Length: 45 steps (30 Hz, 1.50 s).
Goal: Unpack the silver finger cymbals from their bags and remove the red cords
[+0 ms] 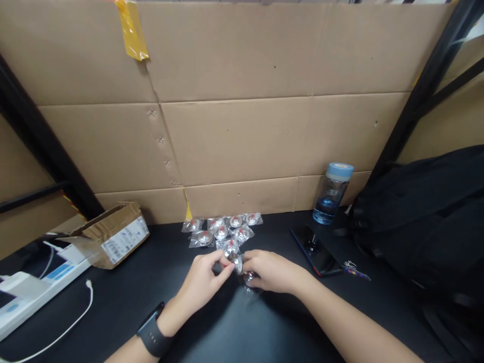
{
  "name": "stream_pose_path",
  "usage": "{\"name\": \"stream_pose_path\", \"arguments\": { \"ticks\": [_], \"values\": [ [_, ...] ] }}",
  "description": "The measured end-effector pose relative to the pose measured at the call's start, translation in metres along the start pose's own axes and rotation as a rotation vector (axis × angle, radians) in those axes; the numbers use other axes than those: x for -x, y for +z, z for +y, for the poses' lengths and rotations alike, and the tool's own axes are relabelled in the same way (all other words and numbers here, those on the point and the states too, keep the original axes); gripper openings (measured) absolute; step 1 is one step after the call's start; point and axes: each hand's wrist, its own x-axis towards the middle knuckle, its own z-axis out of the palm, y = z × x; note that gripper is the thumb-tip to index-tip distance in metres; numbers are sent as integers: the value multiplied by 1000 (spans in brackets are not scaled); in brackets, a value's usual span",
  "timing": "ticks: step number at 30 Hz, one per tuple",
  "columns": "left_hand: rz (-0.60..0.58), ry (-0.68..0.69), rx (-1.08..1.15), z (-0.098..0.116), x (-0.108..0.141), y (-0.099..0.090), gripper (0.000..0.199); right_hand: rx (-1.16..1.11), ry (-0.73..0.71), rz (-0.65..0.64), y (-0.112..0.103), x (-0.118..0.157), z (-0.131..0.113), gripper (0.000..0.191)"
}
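Observation:
My left hand (204, 277), with a black watch (154, 330) on its wrist, pinches a silver round disc (237, 263) between thumb and finger. My right hand (270, 271) is close beside it, its fingers curled on another shiny silver disc in a clear plastic bag (248, 278). The right fingertips also come up to the disc in my left hand. Just beyond my fingers lies a bagged disc with a red mark (231, 246). Several more bagged silver discs (221, 231) with red marks lie in loose rows near the cardboard wall.
An opened cardboard box (117, 237), a white power strip (49, 287) and a white cable (75, 318) are on the left. To the right are a phone (317, 250), keys (350, 264), a blue-lidded bottle (331, 194) and a black backpack (423, 227). A cardboard wall (242, 146) closes the back.

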Motion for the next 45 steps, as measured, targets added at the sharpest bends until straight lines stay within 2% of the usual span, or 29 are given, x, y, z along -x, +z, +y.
{"name": "stream_pose_path", "arguments": {
  "ticks": [8,11,14,20,23,26,32,36,39,42,45],
  "values": [
    [28,-69,70,-8,-2,3,23,-31,43,32,-5,1,3,20],
    [26,-79,173,-13,-4,7,15,-140,-5,52,-8,2,5,12],
    [15,-76,283,-17,-6,9,14,-271,-75,98,-11,2,5,12],
    [-49,-92,310,-19,-6,8,22,-578,-110,318,-13,-1,-3,5],
    [-59,-67,362,-13,-3,8,25,-784,-78,472,-12,-5,-6,6],
    [-73,-29,415,-8,1,8,29,-979,-42,564,-7,-10,-6,11],
    [-55,-83,414,-7,3,12,31,-1078,-12,710,5,-17,-8,17],
    [-95,-87,466,-5,2,15,26,-1067,20,824,4,-18,-7,21],
    [-130,-59,532,-1,2,17,34,-1072,3,808,3,-17,-9,20],
    [-165,-11,599,4,3,21,40,-1125,-26,679,6,-15,-21,20],
    [-162,23,600,7,6,23,31,-1043,-69,636,8,-12,-34,16]
  ]
}}
